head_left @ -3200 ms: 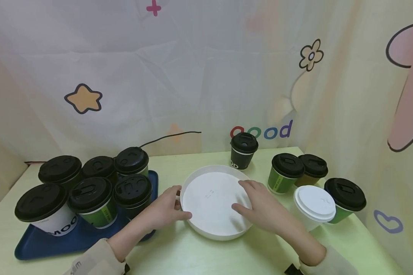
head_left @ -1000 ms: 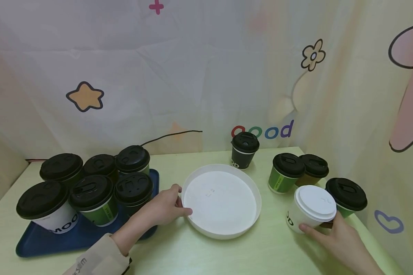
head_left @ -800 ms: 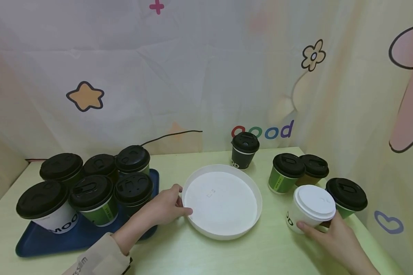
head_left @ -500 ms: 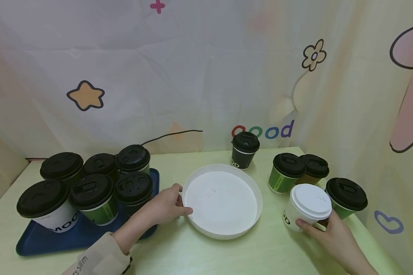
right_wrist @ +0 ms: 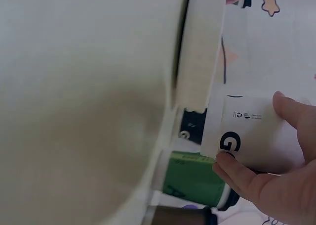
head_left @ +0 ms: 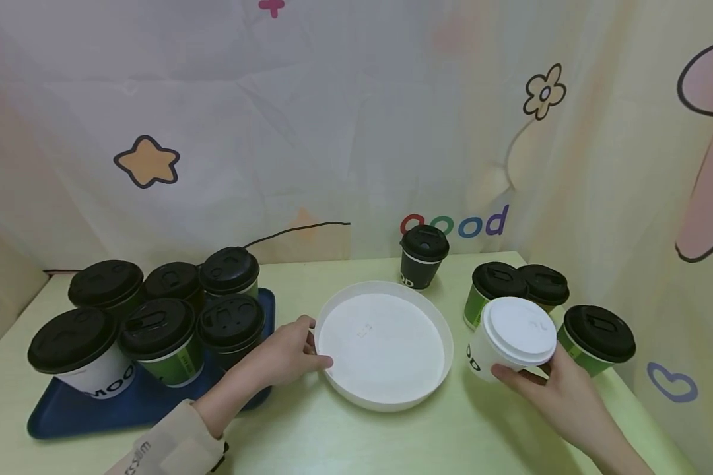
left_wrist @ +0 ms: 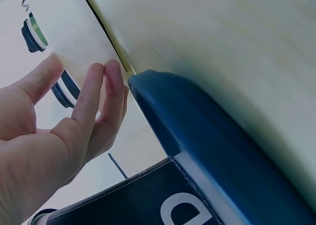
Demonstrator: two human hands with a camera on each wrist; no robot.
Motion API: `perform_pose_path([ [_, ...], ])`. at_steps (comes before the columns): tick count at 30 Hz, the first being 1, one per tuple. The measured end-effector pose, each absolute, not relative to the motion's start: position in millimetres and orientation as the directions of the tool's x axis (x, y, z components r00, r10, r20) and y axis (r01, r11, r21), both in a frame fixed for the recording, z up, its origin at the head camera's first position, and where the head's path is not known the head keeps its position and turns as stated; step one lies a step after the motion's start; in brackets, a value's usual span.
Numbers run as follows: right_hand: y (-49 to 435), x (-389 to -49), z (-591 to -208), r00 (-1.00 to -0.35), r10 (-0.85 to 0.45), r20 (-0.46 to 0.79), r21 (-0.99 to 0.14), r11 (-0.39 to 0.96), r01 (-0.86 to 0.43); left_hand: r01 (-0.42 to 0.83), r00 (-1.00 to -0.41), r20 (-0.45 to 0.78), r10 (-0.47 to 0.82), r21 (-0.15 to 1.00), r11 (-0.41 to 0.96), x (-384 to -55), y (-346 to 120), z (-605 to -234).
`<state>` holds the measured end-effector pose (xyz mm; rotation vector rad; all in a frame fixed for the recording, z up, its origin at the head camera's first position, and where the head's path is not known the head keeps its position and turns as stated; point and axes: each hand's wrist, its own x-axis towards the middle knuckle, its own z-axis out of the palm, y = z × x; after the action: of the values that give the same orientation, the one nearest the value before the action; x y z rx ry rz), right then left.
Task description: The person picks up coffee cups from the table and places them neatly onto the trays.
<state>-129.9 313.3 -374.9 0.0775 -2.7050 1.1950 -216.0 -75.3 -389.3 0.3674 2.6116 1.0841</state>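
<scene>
Left of the left grip: blue tray (head_left: 95, 421) on the counter (head_left: 309, 442), carrying six lidded cups. Front row: white cup with black lid (head_left: 77, 346) farthest from the grip, green cup (head_left: 177, 365) next, dark cup (head_left: 230, 330) nearest, just beside the wrist. Three more black-lidded cups (head_left: 173, 282) stand behind them.

Left grip (head_left: 288, 356): thumb and fingers spread apart; fingers touch the outer wall of the round white dish (head_left: 385, 343), thumb at its rim. Dish lies flat on the counter, immediately right of this grip and well left of the right grip.

Black cup (head_left: 423, 260): upright on the counter beyond the dish, farther from the person than either grip.

Right grip (head_left: 561, 399): pinches the white cup with white lid (head_left: 511, 333) between thumb and fingers. Cup is clear of the counter; right wrist view shows a gap below its base. Lettering faces left, away from the palm.

Beyond the held cup: green-sleeved cup (head_left: 496, 282) and brown cup (head_left: 544, 285), side by side. Behind and right of the right grip: black-lidded green cup (head_left: 597, 335).
</scene>
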Motion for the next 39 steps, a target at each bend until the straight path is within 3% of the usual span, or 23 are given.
perform_pose_path([
  [13, 261, -158, -353, -0.975, -0.139, 0.175, -0.837, 0.500, -0.221, 0.112, -0.930, -0.157, 0.331, 0.737, 0.666, -216, -76, -389],
  [25, 221, -200, -365, -0.949, -0.306, 0.074, -0.835, 0.502, -0.226, 0.105, -0.929, -0.157, 0.335, 0.756, 0.647, -216, -76, -390],
  [39, 186, -228, -372, -0.901, -0.422, 0.103, -0.829, 0.465, -0.312, 0.094, -0.926, -0.165, 0.340, 0.771, 0.629, -216, -76, -388],
])
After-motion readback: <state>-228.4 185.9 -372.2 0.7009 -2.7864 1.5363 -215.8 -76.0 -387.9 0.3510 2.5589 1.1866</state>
